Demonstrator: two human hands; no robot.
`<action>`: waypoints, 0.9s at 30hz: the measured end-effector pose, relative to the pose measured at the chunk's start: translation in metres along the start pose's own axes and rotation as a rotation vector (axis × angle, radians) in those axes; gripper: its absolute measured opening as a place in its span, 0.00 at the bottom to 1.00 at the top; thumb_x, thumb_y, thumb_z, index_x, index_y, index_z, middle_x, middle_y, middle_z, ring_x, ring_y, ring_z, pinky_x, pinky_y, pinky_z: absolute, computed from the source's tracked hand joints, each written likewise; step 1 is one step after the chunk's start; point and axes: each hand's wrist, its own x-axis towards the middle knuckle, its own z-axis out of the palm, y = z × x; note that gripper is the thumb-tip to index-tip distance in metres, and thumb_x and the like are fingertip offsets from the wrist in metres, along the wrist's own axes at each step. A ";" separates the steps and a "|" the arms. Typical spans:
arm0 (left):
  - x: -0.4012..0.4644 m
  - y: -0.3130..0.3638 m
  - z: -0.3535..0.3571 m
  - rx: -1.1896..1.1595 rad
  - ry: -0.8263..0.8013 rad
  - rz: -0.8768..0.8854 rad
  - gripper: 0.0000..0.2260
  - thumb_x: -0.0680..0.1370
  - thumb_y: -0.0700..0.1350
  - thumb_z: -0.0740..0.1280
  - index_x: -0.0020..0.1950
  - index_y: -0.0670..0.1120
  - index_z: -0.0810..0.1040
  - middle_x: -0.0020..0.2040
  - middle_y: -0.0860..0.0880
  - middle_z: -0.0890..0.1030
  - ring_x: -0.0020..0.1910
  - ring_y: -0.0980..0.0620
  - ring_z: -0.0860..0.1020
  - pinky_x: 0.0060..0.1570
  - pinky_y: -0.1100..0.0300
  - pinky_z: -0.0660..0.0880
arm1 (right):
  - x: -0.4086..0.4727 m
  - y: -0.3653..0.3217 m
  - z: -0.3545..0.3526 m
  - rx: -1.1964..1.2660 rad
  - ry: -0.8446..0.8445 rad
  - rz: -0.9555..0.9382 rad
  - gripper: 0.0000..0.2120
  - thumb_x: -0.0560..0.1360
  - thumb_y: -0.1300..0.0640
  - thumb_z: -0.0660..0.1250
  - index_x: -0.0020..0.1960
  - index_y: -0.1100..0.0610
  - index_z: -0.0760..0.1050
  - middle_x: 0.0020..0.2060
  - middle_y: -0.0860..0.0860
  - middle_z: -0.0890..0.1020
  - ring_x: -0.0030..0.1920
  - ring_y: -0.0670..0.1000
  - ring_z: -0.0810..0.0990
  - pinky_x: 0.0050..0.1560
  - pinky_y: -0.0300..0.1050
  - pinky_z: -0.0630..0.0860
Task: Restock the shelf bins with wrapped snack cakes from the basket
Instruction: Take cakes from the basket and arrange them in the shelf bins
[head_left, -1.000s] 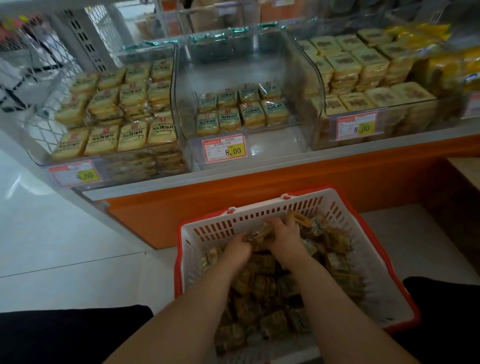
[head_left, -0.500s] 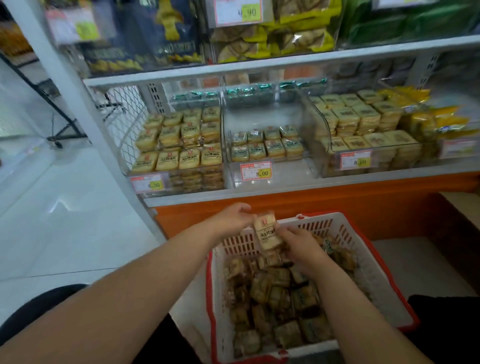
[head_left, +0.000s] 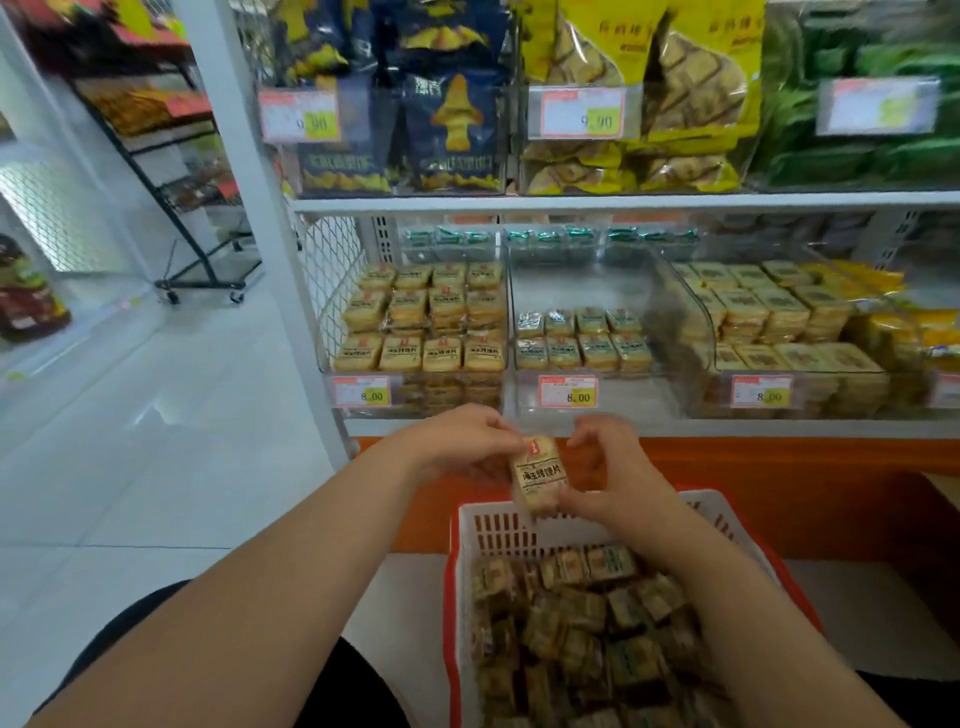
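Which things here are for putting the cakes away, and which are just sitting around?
For the job:
- both hands, left and right, holding a wrapped cake
- basket of cakes
- half-empty middle bin

Just there:
- blue snack bags
- yellow bags
- green packs
- black rack

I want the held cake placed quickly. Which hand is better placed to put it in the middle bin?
Probably the right hand: it grips the cake and sits directly below the half-empty middle bin. The left hand sits below the full left bin.
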 end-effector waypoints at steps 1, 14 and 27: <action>0.000 0.003 -0.006 0.048 0.009 0.006 0.04 0.79 0.43 0.67 0.53 0.46 0.78 0.49 0.45 0.84 0.49 0.48 0.84 0.54 0.52 0.81 | 0.003 -0.010 -0.001 -0.116 -0.067 -0.055 0.27 0.64 0.45 0.79 0.54 0.41 0.65 0.70 0.41 0.60 0.69 0.46 0.65 0.66 0.50 0.72; 0.026 0.028 -0.067 -0.252 0.329 0.133 0.10 0.84 0.50 0.59 0.56 0.47 0.78 0.53 0.45 0.83 0.50 0.45 0.82 0.54 0.46 0.80 | 0.109 -0.066 -0.030 -0.563 -0.069 -0.334 0.24 0.68 0.46 0.75 0.56 0.47 0.66 0.48 0.42 0.67 0.52 0.46 0.68 0.49 0.41 0.67; 0.055 0.019 -0.081 0.235 0.392 0.042 0.15 0.81 0.37 0.58 0.64 0.43 0.78 0.59 0.46 0.79 0.53 0.47 0.76 0.49 0.57 0.71 | 0.209 -0.079 -0.022 -0.816 -0.215 -0.199 0.28 0.68 0.40 0.73 0.62 0.46 0.68 0.51 0.50 0.70 0.51 0.52 0.68 0.49 0.46 0.70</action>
